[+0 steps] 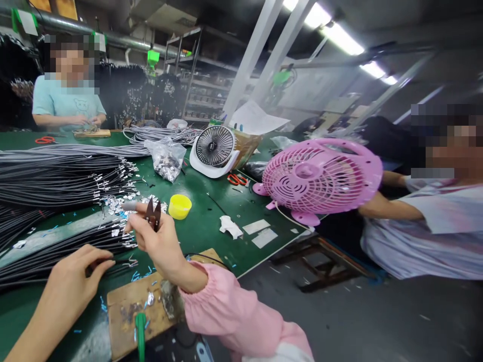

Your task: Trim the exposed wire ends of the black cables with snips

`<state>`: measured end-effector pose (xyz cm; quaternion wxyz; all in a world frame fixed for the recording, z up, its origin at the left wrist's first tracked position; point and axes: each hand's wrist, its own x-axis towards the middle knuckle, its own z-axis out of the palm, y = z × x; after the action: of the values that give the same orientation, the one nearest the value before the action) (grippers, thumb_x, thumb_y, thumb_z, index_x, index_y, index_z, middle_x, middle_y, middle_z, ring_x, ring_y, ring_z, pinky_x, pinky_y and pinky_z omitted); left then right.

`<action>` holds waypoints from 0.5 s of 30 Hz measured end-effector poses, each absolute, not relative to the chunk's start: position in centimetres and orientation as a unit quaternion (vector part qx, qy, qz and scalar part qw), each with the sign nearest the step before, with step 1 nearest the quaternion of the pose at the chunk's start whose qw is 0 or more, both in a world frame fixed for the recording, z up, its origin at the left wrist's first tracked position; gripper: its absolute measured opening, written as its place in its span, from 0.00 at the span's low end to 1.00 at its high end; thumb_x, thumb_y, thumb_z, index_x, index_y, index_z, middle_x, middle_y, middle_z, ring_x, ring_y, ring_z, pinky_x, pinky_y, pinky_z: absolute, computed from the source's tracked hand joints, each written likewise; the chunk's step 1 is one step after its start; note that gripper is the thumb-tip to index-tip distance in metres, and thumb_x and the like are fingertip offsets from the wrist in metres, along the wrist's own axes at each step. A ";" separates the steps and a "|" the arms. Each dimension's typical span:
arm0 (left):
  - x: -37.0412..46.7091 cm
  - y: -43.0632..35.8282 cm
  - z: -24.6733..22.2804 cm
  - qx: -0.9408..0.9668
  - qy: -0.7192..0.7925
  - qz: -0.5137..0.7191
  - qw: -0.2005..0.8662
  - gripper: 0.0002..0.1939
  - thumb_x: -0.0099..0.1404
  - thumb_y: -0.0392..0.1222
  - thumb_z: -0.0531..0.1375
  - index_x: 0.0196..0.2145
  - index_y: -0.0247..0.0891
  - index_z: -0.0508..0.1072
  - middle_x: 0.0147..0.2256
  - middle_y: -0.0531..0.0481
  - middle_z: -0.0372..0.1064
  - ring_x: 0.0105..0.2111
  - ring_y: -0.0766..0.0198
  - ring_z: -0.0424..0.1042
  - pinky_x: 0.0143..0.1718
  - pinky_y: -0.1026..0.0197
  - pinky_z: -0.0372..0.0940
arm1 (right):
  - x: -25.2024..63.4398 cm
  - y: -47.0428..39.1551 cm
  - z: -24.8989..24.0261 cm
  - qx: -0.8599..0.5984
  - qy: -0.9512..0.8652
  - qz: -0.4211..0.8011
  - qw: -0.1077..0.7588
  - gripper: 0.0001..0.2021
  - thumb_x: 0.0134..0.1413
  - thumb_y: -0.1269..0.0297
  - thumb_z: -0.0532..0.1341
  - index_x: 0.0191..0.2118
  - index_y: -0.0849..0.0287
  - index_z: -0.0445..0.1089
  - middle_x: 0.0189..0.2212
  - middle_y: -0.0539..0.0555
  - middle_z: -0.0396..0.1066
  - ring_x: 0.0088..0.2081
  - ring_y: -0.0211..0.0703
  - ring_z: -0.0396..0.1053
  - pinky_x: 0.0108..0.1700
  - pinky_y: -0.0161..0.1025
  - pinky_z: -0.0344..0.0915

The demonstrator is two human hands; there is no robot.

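My left hand [71, 279] is closed in a pinch on a black cable [123, 261], whose stripped end with fine wires points right. My right hand [160, 244] is wrapped round a small pair of dark snips [153, 215]; their two pointed blades stand apart and face up, while the handles are hidden in the palm. A grey cover sits on one fingertip of that hand. Just beyond both hands lies a bundle of black cables [71, 251] with silvery ends. A wooden board [123, 306] with foil and blue scraps lies below my right hand, beside a green handle [140, 334].
A larger cable bundle [56, 181] fills the left of the green table [204, 231]. Near it are a yellow tape roll [180, 206], a bag of foil pieces [168, 161], a white fan [213, 151], orange-handled scissors [237, 179] and a pink fan [302, 176]. Co-workers sit left and right.
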<state>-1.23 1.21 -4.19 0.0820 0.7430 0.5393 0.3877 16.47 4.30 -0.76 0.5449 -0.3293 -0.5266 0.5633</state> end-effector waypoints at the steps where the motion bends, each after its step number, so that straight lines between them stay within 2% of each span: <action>1: -1.0 1.6 -5.0 0.749 0.535 0.385 0.073 0.21 0.63 0.61 0.57 0.27 0.46 0.82 0.27 0.50 0.80 0.25 0.59 0.78 0.27 0.62 0.71 | 16.4 4.3 -0.8 -0.320 -0.517 0.578 0.544 0.18 0.59 0.50 0.63 0.47 0.58 0.77 0.24 0.47 0.69 0.18 0.31 0.48 0.19 0.33 0.48; 5: -0.1 2.2 -6.5 0.771 0.510 0.375 0.061 0.21 0.66 0.54 0.54 0.24 0.46 0.80 0.27 0.48 0.77 0.28 0.58 0.78 0.30 0.61 0.71 | 16.3 4.3 -0.8 -0.288 -0.519 0.595 0.542 0.18 0.60 0.50 0.61 0.47 0.57 0.77 0.23 0.46 0.66 0.18 0.31 0.48 0.20 0.34 0.47; 8: 0.1 1.6 -5.1 0.775 0.495 0.390 0.054 0.16 0.68 0.49 0.54 0.33 0.45 0.81 0.30 0.50 0.78 0.28 0.62 0.77 0.31 0.65 0.71 | 16.4 4.1 -0.6 -0.289 -0.541 0.546 0.571 0.15 0.59 0.54 0.59 0.42 0.57 0.77 0.22 0.46 0.65 0.21 0.34 0.53 0.23 0.34 0.51; 11: 0.0 0.4 -2.9 0.785 0.471 0.400 0.051 0.15 0.70 0.47 0.55 0.44 0.46 0.81 0.29 0.53 0.76 0.24 0.67 0.75 0.21 0.70 0.64 | 16.5 3.9 -0.5 -0.302 -0.562 0.478 0.604 0.12 0.59 0.58 0.59 0.39 0.57 0.78 0.23 0.47 0.64 0.26 0.37 0.59 0.29 0.35 0.57; 13: -0.1 -0.3 -1.9 0.788 0.456 0.410 0.049 0.15 0.70 0.46 0.55 0.46 0.47 0.82 0.28 0.54 0.75 0.22 0.68 0.73 0.16 0.71 0.59 | 16.6 3.9 -0.5 -0.320 -0.571 0.455 0.604 0.11 0.59 0.59 0.60 0.38 0.57 0.78 0.24 0.48 0.66 0.27 0.38 0.60 0.31 0.35 0.60; 15: -0.2 -0.7 -1.5 0.783 0.458 0.420 0.038 0.15 0.70 0.46 0.56 0.45 0.48 0.82 0.29 0.53 0.75 0.23 0.68 0.73 0.17 0.71 0.60 | 16.6 3.9 -0.5 -0.338 -0.574 0.457 0.589 0.09 0.57 0.58 0.63 0.37 0.57 0.78 0.24 0.48 0.67 0.27 0.38 0.60 0.29 0.35 0.60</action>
<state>-0.24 -0.71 -1.48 0.0375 0.7825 0.4583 0.4197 16.57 3.86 -0.48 0.5894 -0.3384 -0.5740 0.4567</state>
